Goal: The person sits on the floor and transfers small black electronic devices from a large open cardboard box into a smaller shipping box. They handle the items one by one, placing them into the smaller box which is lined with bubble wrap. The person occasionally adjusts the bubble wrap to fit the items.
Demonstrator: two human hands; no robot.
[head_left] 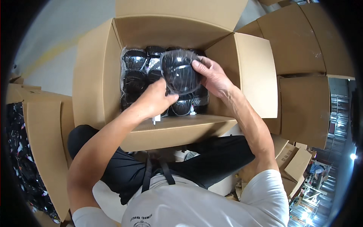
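Note:
Above an open cardboard box, a glossy black rounded shell (pixel 179 73) in clear film is held tilted; its exact kind I cannot make out. My right hand (pixel 213 75) grips its right edge, thumb on the front and fingers behind. At the lower left edge, my left hand (pixel 157 96) has its fingers bent against the shell, some of them hidden. A small white piece (pixel 156 119) shows just below the left hand, and what it belongs to is unclear. Inside the box, similar wrapped black shells (pixel 135 59) sit in rows, partly covered by my hands.
The cardboard box (pixel 99 75) has its flaps folded outward, before my knees. Leftward stands another carton (pixel 43 128) full of black wrapped items (pixel 22 151). Large cartons (pixel 298 41) are stacked at the right, with smaller boxes (pixel 298 162) nearer.

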